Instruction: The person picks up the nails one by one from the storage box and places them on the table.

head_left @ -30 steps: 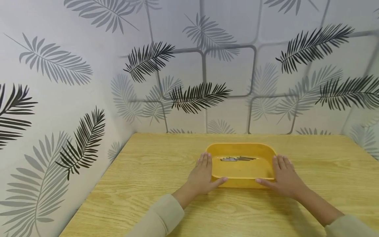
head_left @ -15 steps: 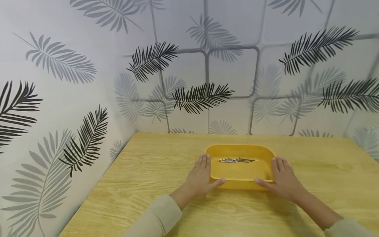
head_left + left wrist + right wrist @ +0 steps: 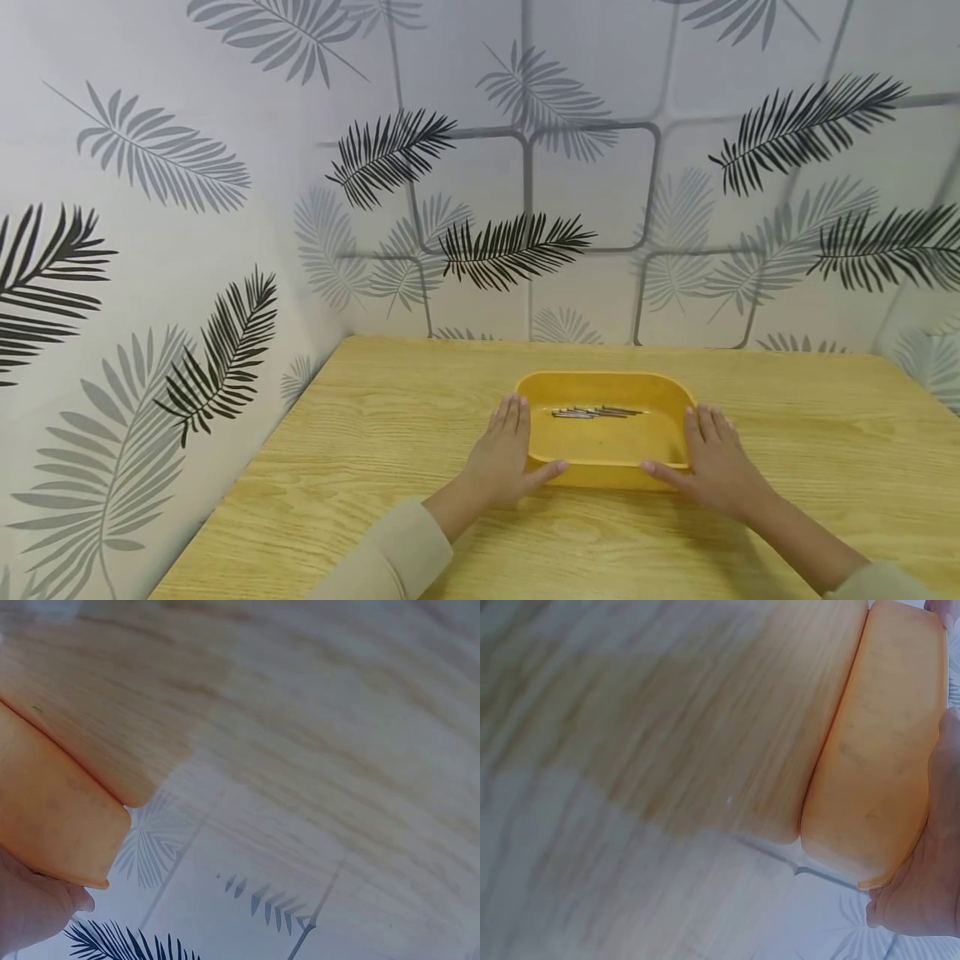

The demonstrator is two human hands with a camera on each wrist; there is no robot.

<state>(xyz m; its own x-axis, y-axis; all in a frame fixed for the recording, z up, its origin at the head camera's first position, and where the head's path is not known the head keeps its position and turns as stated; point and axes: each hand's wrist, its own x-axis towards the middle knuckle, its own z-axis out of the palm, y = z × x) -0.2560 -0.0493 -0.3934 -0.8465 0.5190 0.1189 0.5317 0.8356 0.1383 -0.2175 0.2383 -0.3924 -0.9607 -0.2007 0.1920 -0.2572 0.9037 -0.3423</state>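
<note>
Both hands flank the yellow tray (image 3: 600, 475) at centre frame on the wooden table (image 3: 375, 467): left hand (image 3: 504, 457) and right hand (image 3: 714, 463) lie with straight fingers against its sides, thumbs along the near wall. Loose nails (image 3: 596, 412), or perhaps pins, could roll and spill if one side tips.

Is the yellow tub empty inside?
No, the head view shows a small bunch of thin metal nails lying inside the yellow tub near its far wall.
</note>
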